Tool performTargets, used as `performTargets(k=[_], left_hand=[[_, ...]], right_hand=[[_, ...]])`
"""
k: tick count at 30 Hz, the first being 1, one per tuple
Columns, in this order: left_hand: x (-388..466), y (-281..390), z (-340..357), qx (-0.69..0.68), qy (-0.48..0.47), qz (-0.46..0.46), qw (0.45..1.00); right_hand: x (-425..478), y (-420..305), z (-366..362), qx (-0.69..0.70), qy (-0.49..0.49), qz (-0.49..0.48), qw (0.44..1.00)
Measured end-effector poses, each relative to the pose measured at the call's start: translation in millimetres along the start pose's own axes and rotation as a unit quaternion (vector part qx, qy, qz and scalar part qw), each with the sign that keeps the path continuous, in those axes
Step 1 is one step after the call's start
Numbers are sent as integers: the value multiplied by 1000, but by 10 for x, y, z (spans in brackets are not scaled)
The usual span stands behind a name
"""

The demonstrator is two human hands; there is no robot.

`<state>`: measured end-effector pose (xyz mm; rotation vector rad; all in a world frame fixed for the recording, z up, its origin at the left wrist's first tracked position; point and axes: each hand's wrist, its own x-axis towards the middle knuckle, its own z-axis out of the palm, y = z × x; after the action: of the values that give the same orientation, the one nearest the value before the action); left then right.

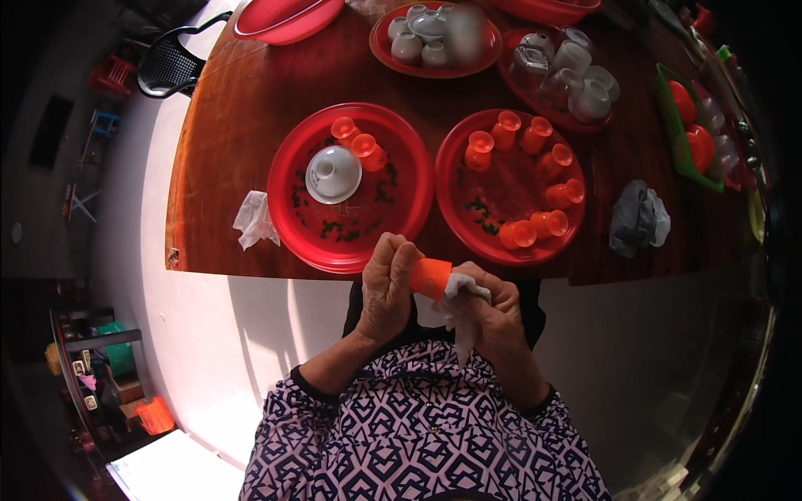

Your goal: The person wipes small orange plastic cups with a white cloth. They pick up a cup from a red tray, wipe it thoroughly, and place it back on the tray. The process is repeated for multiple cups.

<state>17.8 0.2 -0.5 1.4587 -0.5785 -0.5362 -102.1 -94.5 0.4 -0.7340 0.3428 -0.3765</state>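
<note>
My left hand (pixel 385 288) grips an orange plastic cup (pixel 430 278) by its foot end, with the mouth turned to the right. My right hand (pixel 498 307) pinches a white tissue or cloth (pixel 462 313) against the cup's mouth, and part of it dangles below. Just beyond my hands are two red round trays. On the left tray (pixel 285 219), a white lid or upturned bowl (pixel 332 178) sits beside two upside-down orange cups (pixel 373 160). Several more orange cups (pixel 479 156), mouth down, line the edge of the right tray (pixel 452 213). Both trays carry dark leaf-like patterns.
White cups and a lidded bowl fill a red plate (pixel 382 50) at the back; glass and white cups crowd another (pixel 520 94). A crumpled tissue (pixel 255 218) lies left, a grey plastic bag (pixel 633 219) right. A green basket (pixel 673 134) holds orange items. A black chair (pixel 169 66) stands left.
</note>
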Motion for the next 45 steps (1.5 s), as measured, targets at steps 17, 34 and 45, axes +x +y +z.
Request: performTargets(k=[17, 34, 45], left_hand=[[46, -56, 1, -64, -29, -106, 992], [12, -124, 14, -28, -18, -56, 998], [21, -79, 5, -46, -1, -38, 998]], right_hand=[[125, -97, -247, -585, -102, -425, 683], [-4, -129, -111, -150, -31, 44, 987], [39, -111, -116, -227, -95, -99, 964]])
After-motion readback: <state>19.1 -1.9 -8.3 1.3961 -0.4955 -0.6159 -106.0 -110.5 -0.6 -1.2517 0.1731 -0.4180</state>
